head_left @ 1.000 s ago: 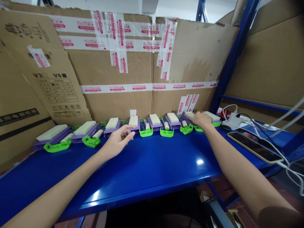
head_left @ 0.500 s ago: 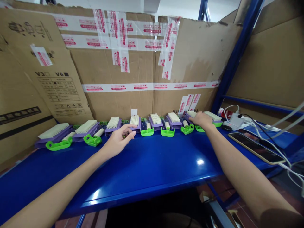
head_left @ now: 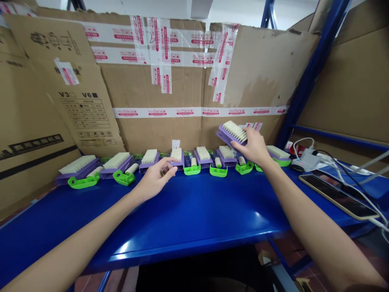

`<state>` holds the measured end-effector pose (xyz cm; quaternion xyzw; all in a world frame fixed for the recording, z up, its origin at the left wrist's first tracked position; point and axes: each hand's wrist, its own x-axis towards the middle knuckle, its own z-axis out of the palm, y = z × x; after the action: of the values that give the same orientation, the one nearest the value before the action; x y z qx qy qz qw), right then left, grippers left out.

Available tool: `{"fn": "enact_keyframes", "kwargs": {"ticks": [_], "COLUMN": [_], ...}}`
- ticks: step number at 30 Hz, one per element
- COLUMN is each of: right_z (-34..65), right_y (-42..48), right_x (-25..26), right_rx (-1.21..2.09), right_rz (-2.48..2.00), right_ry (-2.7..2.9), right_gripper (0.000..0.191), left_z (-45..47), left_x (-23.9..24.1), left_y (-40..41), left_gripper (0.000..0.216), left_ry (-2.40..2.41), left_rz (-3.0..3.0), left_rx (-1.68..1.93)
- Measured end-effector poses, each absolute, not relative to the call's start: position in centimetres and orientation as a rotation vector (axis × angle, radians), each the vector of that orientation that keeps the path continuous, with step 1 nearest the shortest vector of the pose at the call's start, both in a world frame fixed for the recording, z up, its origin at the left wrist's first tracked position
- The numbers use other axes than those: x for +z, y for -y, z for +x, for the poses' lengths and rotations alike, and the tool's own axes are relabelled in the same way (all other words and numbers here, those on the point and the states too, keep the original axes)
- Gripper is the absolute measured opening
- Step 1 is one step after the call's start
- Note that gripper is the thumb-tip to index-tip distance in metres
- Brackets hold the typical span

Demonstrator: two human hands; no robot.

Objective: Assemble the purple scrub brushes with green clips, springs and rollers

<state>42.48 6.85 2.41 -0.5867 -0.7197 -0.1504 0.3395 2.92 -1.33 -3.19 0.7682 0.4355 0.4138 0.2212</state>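
Note:
A row of purple brushes with cream bristles, white rollers and green handles [head_left: 194,160] runs along the back of the blue shelf [head_left: 194,211]. My right hand [head_left: 254,147] grips one purple brush [head_left: 233,132] and holds it tilted above the row, near the right end. My left hand [head_left: 156,179] rests on the shelf in front of the row's middle, its fingers loosely curled and touching a brush set [head_left: 176,156], with nothing in its grasp.
Taped cardboard sheets [head_left: 170,89] wall the back and left. At the right lie a phone [head_left: 337,195], a white charger [head_left: 307,159] and several cables. A blue upright [head_left: 306,81] stands at the right.
My right hand has lifted a purple brush out of the row's right end, up and a little left. The left hand has stayed in place. The camera view has shifted slightly.

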Motion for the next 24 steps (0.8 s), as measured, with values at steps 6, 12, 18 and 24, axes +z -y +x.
{"fn": "enact_keyframes", "kwargs": {"ticks": [6, 12, 18, 24], "right_z": [36.2, 32.0, 30.9, 30.6], "right_y": [-3.5, -1.3, -0.8, -0.8], "right_x": [1.2, -1.5, -3.7, -4.2], "right_rx": [-0.305, -0.106, 0.036, 0.034], "right_rz": [-0.84, -0.516, -0.464, -0.422], "right_ry": [2.38, 2.583, 2.599, 2.633], "right_gripper": [0.07, 0.069, 0.072, 0.069], "left_z": [2.9, 2.7, 2.8, 3.1], "left_x": [-2.6, -2.2, -2.2, -1.9], "left_y": [1.7, 2.4, 3.0, 3.4], "left_gripper": [0.049, 0.06, 0.059, 0.06], "left_ry": [-1.211, -1.088, -1.087, -1.142], "left_rz": [2.166, 2.392, 2.404, 2.38], "left_rx": [1.345, 1.163, 0.898, 0.766]}}
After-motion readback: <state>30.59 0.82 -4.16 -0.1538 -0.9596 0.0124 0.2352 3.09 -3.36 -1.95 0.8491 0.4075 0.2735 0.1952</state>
